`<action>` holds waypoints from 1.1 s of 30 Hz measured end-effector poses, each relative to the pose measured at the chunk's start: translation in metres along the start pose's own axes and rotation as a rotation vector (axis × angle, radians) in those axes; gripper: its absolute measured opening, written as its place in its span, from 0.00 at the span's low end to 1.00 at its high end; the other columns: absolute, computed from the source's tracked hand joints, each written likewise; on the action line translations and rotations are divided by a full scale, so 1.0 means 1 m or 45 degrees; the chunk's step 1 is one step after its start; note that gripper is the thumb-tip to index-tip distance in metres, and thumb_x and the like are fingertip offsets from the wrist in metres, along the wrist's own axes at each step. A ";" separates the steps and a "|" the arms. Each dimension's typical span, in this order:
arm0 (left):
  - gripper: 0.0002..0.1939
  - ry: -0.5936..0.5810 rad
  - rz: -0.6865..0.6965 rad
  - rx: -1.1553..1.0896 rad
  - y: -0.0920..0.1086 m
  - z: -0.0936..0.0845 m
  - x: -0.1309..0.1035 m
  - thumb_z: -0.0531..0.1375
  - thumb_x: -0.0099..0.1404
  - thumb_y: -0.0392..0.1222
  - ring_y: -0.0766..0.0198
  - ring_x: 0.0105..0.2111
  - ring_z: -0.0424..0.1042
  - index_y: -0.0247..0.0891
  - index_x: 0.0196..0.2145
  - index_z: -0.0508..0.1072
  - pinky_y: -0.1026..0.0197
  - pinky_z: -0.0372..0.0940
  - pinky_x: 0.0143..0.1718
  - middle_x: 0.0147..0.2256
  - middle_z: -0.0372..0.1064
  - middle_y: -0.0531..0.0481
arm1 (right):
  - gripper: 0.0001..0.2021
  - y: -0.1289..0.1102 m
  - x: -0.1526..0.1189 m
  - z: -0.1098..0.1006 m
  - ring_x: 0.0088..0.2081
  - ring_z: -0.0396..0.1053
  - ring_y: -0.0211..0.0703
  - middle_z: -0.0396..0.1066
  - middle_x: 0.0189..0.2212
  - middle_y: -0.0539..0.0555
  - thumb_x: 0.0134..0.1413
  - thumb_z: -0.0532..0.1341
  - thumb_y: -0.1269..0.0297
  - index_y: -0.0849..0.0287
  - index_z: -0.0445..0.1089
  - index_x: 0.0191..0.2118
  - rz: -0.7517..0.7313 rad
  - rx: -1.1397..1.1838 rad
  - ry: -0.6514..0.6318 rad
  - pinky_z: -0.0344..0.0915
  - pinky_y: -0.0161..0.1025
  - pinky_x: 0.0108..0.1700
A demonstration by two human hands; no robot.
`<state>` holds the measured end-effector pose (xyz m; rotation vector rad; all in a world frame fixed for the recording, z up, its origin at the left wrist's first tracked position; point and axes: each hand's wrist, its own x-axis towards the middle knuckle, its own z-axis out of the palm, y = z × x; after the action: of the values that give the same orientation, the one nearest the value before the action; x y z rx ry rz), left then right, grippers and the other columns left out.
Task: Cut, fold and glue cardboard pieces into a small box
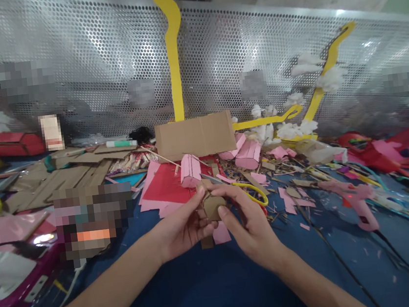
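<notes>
A small brown cardboard piece (213, 207) with a rounded end is held between both hands at the middle of the view. My left hand (183, 227) grips its left side, thumb at the top and the other fingers curled beneath. On the right side, my right hand (251, 224) pinches it with the thumb on its face and the index finger over the top. Just behind the hands stands a pink paper box shape (190, 170), near red paper sheets (167, 181). Yellow-handled scissors (255, 192) lie partly hidden behind my right hand.
A pink glue gun (360, 202) with a black cable lies to the right. Cardboard sheets (71, 181) are piled at the left. A cardboard box (195, 136) and a yellow strip (174, 63) stand before the perforated metal screen (105, 61). Paper scraps litter the blue table (205, 291).
</notes>
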<state>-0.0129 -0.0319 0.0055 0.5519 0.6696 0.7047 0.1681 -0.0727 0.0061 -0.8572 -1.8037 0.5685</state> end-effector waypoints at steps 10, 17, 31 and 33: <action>0.20 -0.204 0.263 0.212 0.003 0.002 -0.007 0.69 0.66 0.48 0.58 0.42 0.76 0.37 0.52 0.77 0.55 0.76 0.45 0.44 0.77 0.41 | 0.11 -0.004 -0.004 0.000 0.65 0.63 0.54 0.68 0.59 0.59 0.70 0.55 0.71 0.50 0.69 0.51 -0.133 -0.015 0.191 0.64 0.58 0.65; 0.19 -0.170 0.312 0.302 0.003 0.007 -0.009 0.68 0.68 0.45 0.56 0.49 0.74 0.42 0.54 0.73 0.48 0.73 0.50 0.50 0.74 0.43 | 0.13 0.001 -0.010 0.006 0.60 0.71 0.52 0.66 0.59 0.60 0.72 0.54 0.70 0.50 0.67 0.56 -0.103 0.182 0.171 0.69 0.53 0.62; 0.34 -0.258 0.579 0.880 -0.011 -0.005 0.003 0.65 0.67 0.38 0.61 0.41 0.70 0.44 0.64 0.54 0.58 0.67 0.42 0.43 0.66 0.51 | 0.05 0.001 0.004 0.006 0.32 0.78 0.37 0.71 0.41 0.50 0.72 0.57 0.62 0.51 0.69 0.49 0.212 0.519 0.203 0.73 0.38 0.36; 0.32 -0.264 0.633 0.947 -0.011 -0.006 0.003 0.64 0.68 0.40 0.58 0.47 0.70 0.42 0.64 0.55 0.54 0.68 0.48 0.47 0.67 0.47 | 0.07 0.003 0.004 0.006 0.31 0.77 0.37 0.72 0.39 0.49 0.71 0.58 0.63 0.50 0.69 0.51 0.203 0.467 0.191 0.73 0.38 0.36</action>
<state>-0.0106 -0.0354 -0.0069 1.4927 0.5918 0.8352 0.1624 -0.0681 0.0041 -0.7704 -1.4442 0.8830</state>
